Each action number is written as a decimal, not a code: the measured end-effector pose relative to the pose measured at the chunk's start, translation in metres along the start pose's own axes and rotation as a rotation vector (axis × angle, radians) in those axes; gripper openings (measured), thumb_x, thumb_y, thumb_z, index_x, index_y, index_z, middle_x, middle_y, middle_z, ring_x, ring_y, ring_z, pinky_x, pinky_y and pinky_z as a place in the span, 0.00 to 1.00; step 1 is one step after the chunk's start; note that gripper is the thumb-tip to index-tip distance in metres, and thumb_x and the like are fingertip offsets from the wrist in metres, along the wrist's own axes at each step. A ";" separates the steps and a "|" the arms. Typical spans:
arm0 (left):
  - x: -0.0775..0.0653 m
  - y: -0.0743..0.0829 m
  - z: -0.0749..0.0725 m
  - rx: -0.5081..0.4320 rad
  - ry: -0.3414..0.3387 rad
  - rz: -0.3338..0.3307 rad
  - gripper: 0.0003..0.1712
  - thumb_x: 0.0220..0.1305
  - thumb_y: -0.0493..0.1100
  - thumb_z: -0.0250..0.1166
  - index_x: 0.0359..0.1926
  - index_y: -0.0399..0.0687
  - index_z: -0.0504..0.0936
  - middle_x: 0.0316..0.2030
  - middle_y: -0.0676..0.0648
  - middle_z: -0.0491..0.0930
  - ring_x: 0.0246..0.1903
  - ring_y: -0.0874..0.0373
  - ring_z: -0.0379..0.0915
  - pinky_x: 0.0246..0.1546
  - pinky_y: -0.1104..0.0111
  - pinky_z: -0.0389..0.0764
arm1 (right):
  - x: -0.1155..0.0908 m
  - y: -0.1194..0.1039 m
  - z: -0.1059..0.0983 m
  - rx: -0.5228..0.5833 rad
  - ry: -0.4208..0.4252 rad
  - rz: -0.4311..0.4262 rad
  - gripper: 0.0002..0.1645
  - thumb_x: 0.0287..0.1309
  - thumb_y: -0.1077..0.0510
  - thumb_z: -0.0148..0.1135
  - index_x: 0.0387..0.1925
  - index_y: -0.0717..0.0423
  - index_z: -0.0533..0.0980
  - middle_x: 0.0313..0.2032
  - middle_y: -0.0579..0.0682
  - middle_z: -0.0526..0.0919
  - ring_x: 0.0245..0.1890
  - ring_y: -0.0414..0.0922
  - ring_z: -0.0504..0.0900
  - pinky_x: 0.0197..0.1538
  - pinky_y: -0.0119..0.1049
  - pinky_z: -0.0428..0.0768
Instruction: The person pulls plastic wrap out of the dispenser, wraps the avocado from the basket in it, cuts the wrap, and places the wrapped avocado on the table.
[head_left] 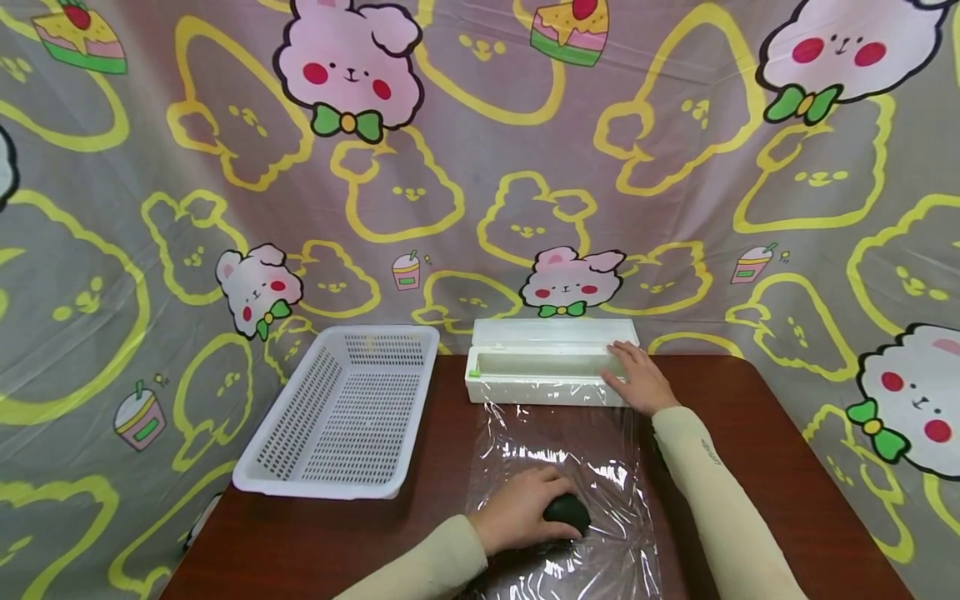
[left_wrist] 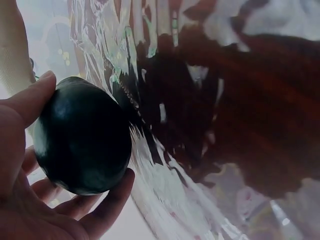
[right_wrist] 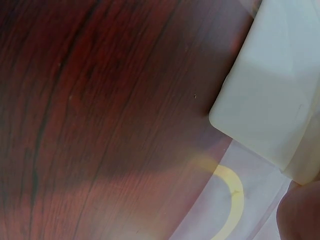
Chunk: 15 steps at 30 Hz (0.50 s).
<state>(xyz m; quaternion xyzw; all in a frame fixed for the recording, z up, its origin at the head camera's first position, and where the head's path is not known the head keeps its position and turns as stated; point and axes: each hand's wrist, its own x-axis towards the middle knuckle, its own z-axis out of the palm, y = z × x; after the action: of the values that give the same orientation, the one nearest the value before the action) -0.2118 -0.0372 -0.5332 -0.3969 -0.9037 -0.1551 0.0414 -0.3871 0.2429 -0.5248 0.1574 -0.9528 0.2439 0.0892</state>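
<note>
- Across the brown surface, a strip of clear film stretches lengthwise from the white box toward the person.
- Above that strip, a smooth, dark, roundish object is held in the left hand, fingers and thumb curled around it; whether it touches the film, I cannot tell.
- Straight out from the box's front, the object lies about midway between the film's long edges.
- At the box's right end, farther from the object, the right hand rests, fingers extended, clenched on nothing.
</note>
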 end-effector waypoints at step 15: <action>-0.005 -0.005 -0.005 -0.045 -0.093 0.026 0.33 0.59 0.60 0.76 0.64 0.60 0.80 0.53 0.56 0.80 0.48 0.66 0.77 0.50 0.73 0.79 | 0.000 0.003 0.003 0.008 -0.010 0.001 0.40 0.76 0.43 0.54 0.77 0.62 0.60 0.78 0.64 0.56 0.79 0.66 0.50 0.76 0.69 0.53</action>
<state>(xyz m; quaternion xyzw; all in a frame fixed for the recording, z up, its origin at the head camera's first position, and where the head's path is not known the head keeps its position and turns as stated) -0.2123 -0.0452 -0.5305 -0.4162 -0.8958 -0.1561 -0.0076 -0.3890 0.2441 -0.5290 0.1587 -0.9522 0.2472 0.0837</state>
